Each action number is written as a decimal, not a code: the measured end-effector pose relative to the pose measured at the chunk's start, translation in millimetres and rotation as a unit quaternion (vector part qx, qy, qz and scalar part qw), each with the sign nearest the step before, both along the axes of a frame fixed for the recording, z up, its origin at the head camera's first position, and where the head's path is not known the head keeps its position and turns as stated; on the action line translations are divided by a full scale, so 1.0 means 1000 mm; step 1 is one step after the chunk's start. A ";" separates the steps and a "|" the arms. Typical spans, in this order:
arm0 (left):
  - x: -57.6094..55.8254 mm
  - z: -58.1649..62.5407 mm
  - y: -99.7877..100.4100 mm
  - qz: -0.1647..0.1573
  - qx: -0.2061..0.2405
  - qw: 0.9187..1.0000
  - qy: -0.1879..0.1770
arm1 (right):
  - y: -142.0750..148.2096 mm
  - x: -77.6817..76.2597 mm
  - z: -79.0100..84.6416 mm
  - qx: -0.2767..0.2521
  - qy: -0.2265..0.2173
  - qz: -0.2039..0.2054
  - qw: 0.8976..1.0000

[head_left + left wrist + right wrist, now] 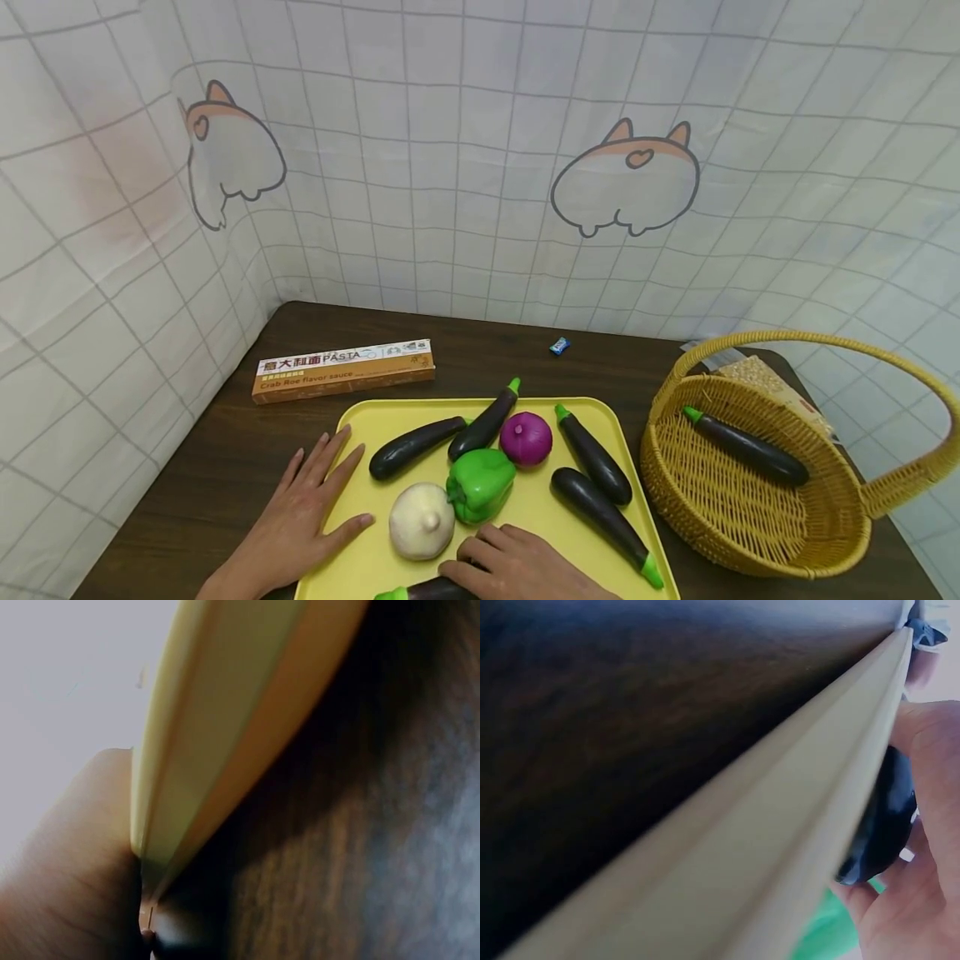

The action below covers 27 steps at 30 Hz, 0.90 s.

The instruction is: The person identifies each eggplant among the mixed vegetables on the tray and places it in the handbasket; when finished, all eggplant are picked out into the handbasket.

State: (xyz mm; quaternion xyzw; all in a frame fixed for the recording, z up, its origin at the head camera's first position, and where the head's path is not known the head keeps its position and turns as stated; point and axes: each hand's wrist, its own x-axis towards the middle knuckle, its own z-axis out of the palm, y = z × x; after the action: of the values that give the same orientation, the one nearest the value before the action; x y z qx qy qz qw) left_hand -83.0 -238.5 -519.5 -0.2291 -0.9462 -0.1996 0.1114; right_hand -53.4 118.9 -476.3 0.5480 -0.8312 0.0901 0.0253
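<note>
Spread-fingered, my left hand point(296, 512) rests over the left rim of a yellow tray point(356, 567). My right hand point(525, 567) grips a dark eggplant point(431, 590) with a green stem end at the tray's front; in the right wrist view the eggplant point(889, 814) shows between thumb and fingers. A white bulb point(422, 521), a green bell pepper point(482, 486) and a purple onion point(526, 439) lie mid-tray. Two eggplants point(412, 447) lie behind the white bulb and pepper, and two more point(600, 508) along the right side.
Right of the tray stands a wicker basket point(667, 500) with a tall handle, holding one eggplant point(750, 448). A pasta box point(345, 372) lies behind the tray at left, a small blue packet point(559, 346) at the back. A clear bag point(772, 379) sits behind the basket.
</note>
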 end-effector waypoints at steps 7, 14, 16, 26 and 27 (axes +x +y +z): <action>0.001 -0.001 0.000 0.001 0.002 1.000 -0.007 | 0.003 0.001 -0.001 0.018 0.011 0.004 1.000; 0.002 -0.001 0.001 0.000 0.005 1.000 -0.005 | 0.012 -0.004 0.004 0.034 0.021 -0.006 0.999; 0.001 0.000 0.001 0.000 0.005 1.000 -0.006 | 0.013 -0.004 0.007 0.038 0.030 -0.006 0.999; 0.000 0.000 0.001 -0.001 0.006 1.000 -0.005 | 0.021 -0.008 0.022 0.053 0.058 -0.012 0.997; 0.000 0.000 0.001 -0.001 0.006 1.000 -0.004 | 0.022 -0.009 0.023 0.053 0.052 -0.014 0.997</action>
State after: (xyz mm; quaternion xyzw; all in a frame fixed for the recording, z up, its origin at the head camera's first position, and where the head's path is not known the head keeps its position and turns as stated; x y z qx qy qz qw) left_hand -83.5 -237.5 -519.1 -0.2283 -0.9453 -0.2061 0.1089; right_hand -62.0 141.0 -453.2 0.5411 -0.8398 0.0173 0.0407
